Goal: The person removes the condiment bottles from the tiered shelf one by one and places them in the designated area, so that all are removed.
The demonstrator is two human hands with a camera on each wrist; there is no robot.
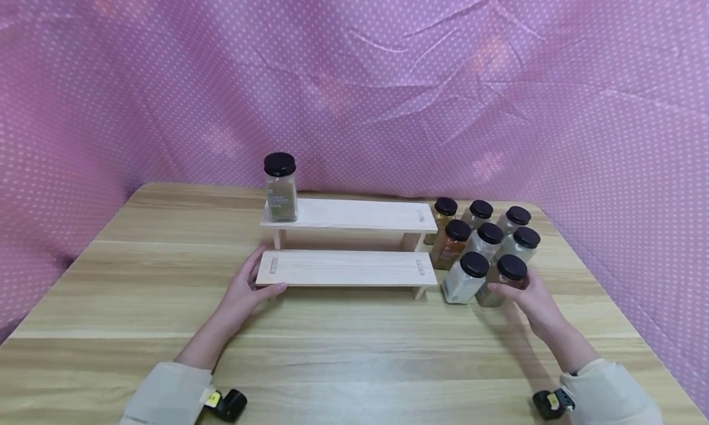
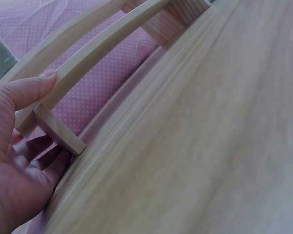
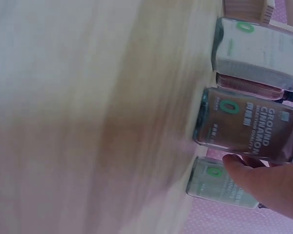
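A two-tier wooden spice rack [image 1: 349,269] stands mid-table. My left hand [image 1: 248,289] holds the left end of its lower shelf, with the thumb [image 2: 36,90] on the board's front edge and the other fingers around the end beside the leg [image 2: 61,130]. On the right, my right hand [image 1: 533,299] has its thumb and fingers around a black-lidded glass jar labelled ground cinnamon [image 3: 249,124], at the front of a group of jars. Beside it is a jar of white contents [image 1: 464,280]. One jar of greenish powder [image 1: 281,191] stands upright on the upper shelf's left end.
Several more black-lidded jars stand close together behind the cinnamon, among them a jar of reddish contents [image 1: 450,245] near the rack's right end. A pink dotted cloth [image 1: 354,93] hangs behind the wooden table [image 1: 354,351].
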